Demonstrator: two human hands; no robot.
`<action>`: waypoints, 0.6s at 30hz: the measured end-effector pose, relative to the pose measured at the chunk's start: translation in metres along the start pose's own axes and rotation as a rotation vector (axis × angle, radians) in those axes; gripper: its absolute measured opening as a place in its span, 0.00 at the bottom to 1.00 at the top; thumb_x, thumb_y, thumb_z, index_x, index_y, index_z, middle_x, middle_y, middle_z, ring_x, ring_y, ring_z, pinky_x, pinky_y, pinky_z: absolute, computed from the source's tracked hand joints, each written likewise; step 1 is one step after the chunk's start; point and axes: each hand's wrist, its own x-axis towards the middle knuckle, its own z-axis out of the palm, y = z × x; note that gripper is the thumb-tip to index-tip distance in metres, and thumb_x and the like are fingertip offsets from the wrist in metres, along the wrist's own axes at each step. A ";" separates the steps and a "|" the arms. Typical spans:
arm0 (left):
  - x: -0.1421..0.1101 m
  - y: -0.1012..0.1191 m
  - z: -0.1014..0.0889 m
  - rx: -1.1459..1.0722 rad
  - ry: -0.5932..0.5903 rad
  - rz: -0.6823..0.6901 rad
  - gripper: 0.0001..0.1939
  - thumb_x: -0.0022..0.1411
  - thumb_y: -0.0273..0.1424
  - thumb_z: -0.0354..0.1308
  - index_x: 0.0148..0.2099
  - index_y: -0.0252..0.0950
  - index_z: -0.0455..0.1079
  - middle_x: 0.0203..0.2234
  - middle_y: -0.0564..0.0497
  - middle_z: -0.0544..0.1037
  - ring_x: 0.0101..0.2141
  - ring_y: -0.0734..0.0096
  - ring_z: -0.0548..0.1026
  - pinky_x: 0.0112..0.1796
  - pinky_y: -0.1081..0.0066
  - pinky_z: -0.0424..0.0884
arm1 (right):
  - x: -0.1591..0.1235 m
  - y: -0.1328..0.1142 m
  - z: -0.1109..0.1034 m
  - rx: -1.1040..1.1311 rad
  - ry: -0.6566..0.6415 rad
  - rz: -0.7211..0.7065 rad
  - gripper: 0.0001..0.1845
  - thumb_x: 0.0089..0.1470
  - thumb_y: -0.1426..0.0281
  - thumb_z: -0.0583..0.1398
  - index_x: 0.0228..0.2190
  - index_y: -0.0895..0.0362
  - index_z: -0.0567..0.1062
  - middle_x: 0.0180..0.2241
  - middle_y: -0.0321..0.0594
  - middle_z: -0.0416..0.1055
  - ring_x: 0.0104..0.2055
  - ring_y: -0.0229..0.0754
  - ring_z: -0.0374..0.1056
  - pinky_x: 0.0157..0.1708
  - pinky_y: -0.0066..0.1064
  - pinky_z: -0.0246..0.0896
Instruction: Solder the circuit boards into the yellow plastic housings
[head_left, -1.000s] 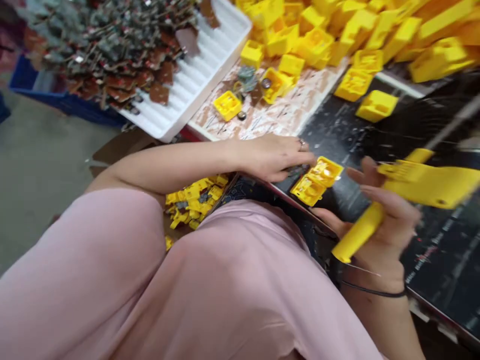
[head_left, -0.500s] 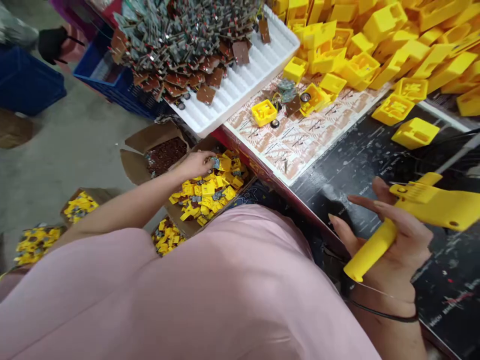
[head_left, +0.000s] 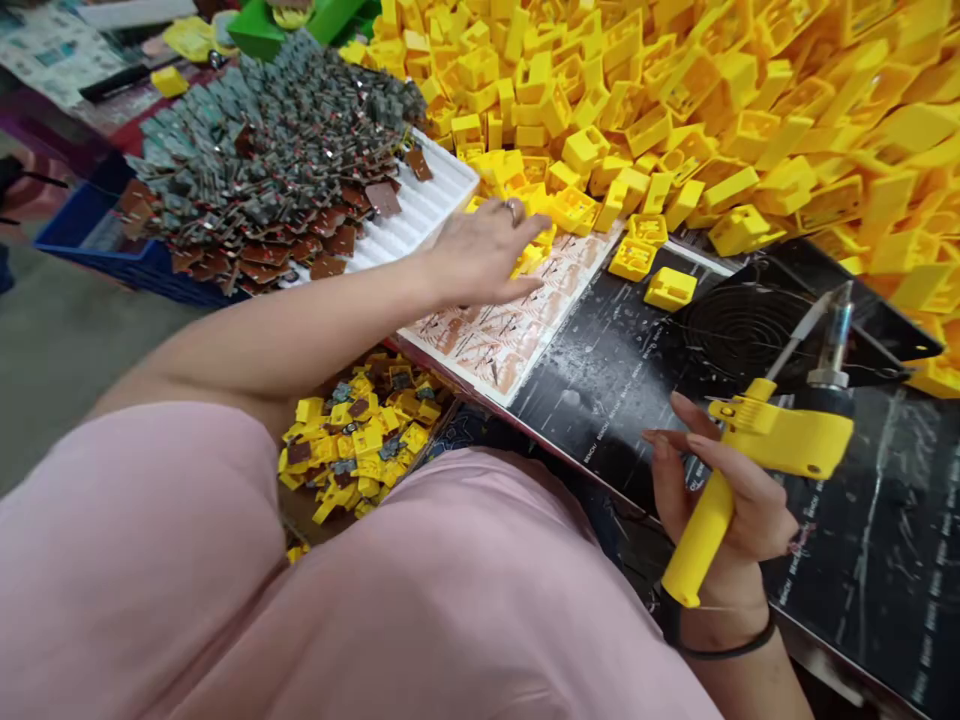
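Your left hand (head_left: 487, 250) spreads over boxy yellow parts (head_left: 532, 258) beside ridged foam (head_left: 409, 215); your right hand (head_left: 754, 508) grips a soldering gun (head_left: 795, 440).

1. The head camera looks forward and steeply down over a pink garment (head_left: 465, 570), which fills the near foreground.
2. It sits close above the bench (head_left: 611, 365), whose edge slants across the view; floor (head_left: 52, 335) shows at left.

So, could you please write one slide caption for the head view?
Left hand over small yellow plastic parts, right hand holding a yellow pistol-grip tool above a black work surface.
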 end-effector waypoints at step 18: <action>-0.047 0.038 0.045 -0.138 0.026 0.529 0.47 0.68 0.52 0.63 0.79 0.34 0.53 0.64 0.34 0.75 0.62 0.43 0.73 0.62 0.47 0.68 | 0.014 -0.010 0.014 -0.047 -0.334 0.112 0.28 0.62 0.61 0.71 0.59 0.49 0.70 0.58 0.48 0.78 0.59 0.55 0.78 0.55 0.48 0.78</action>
